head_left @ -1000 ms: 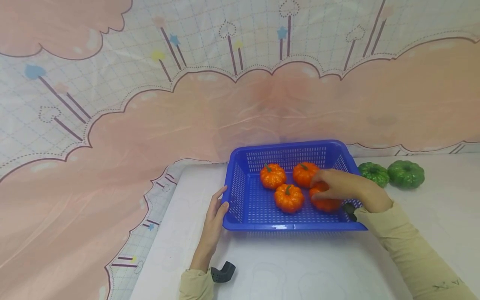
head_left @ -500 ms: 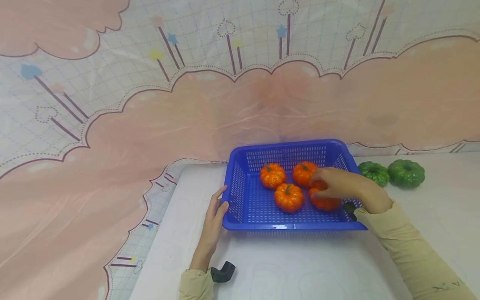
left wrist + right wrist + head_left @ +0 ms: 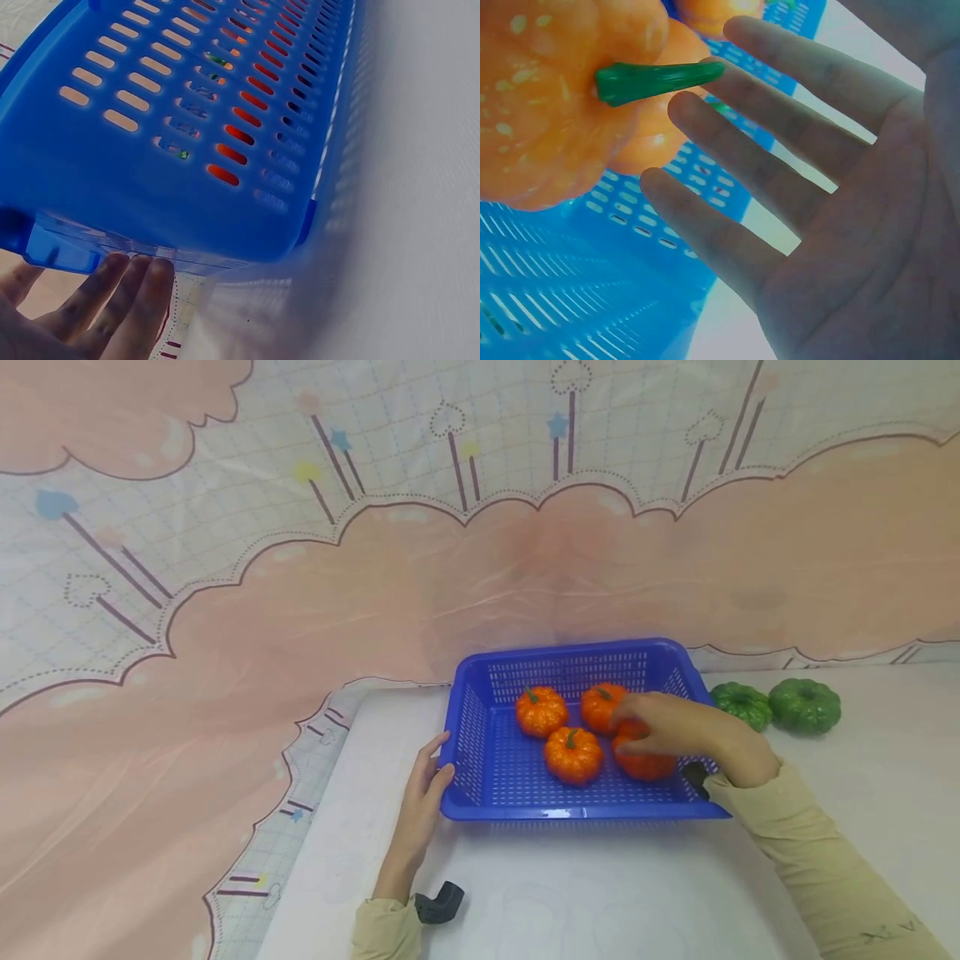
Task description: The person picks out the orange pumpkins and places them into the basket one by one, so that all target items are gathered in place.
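My right hand (image 3: 663, 727) reaches over the right side of a blue plastic basket (image 3: 577, 812) and hovers at a small orange pumpkin (image 3: 647, 766), partly covering it. In the right wrist view its fingers are spread and nearly straight close to the pumpkin's green stem (image 3: 656, 81); whether they touch is unclear. Beside it in the basket lie three more orange pumpkins, at the left (image 3: 542, 713), front middle (image 3: 573, 757) and back (image 3: 602, 707). At the basket's left side, my left hand (image 3: 424, 789) touches the outer wall (image 3: 225, 232) with extended fingers, its thumb by the rim.
Two green pumpkins, one nearer (image 3: 741, 705) and one farther right (image 3: 806, 707), sit on the white table (image 3: 600, 885) just right of the basket. Behind everything hangs a pink and white patterned cloth (image 3: 487, 577). A black wrist-worn device (image 3: 441, 903) shows by my left sleeve.
The head view has drifted slightly, so everything appears a little farther left. Both hands and the pumpkins keep nearly the same places relative to the basket.
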The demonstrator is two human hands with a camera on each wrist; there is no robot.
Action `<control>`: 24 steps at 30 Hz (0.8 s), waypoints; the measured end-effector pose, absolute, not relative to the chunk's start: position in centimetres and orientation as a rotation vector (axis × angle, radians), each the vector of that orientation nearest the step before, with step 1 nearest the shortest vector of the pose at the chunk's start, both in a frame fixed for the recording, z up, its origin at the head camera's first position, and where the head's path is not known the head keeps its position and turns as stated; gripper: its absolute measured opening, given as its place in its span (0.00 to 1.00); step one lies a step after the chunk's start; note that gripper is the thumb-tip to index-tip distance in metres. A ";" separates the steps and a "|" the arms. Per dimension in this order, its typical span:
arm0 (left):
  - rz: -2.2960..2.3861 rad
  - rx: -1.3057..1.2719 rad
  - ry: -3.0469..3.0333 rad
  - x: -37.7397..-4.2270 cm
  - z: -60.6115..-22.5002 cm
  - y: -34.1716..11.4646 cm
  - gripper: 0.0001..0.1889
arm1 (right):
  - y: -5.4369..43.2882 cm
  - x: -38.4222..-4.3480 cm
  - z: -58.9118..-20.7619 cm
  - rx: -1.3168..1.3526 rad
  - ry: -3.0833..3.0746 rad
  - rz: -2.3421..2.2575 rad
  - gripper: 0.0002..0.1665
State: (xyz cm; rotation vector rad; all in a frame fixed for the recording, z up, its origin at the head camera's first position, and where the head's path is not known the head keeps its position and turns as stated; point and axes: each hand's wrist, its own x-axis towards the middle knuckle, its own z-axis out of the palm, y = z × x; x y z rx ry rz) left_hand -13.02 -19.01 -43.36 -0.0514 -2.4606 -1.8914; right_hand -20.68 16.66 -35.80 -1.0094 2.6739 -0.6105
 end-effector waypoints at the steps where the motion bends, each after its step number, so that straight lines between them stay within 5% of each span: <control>1: -1.888 -0.052 -2.465 -13.0 -43.3 -19.0 0.24 | 16.6 -20.6 -35.7 -1.017 2.671 -0.611 0.20; 24: -1.631 -0.182 -2.357 -13.4 -39.0 -19.4 0.25 | 16.8 -18.5 -32.1 -1.092 2.788 -0.636 0.25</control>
